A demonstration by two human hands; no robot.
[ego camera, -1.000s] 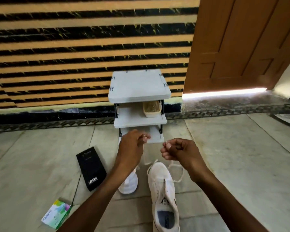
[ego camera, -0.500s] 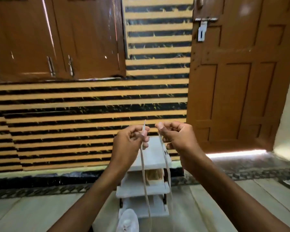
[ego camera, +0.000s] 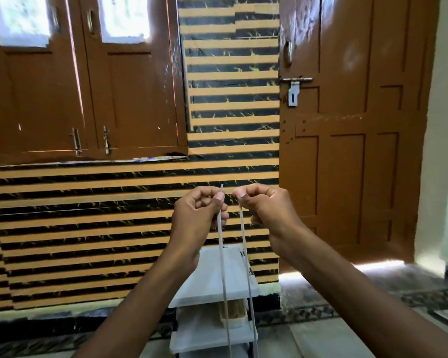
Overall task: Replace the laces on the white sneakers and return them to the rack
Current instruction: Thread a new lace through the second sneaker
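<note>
Compared with a second ago, both hands are lifted from just above the floor to well above the rack, and the view is tilted up with them. The white sneakers are no longer seen and are judged to lie below the lower edge of the frame. The white lace is drawn up in two nearly parallel strands that run down out of view. This is taken to mean that the ends are being pulled even through the lower eyelets. The lacing is therefore judged to be at an early stage, and the return to the rack is not yet begun.

The left strand is pinched between thumb and forefinger of the left hand, with its tip standing just above them and the other fingers curled. The right strand is pinched in the same way by the right hand. The hands are held near each other and apart.

Behind the strands the white rack is seen, with a woven basket set at the right side of its middle shelf. Farther back a striped wall, brown window shutters and a brown door with a metal latch are seen.
</note>
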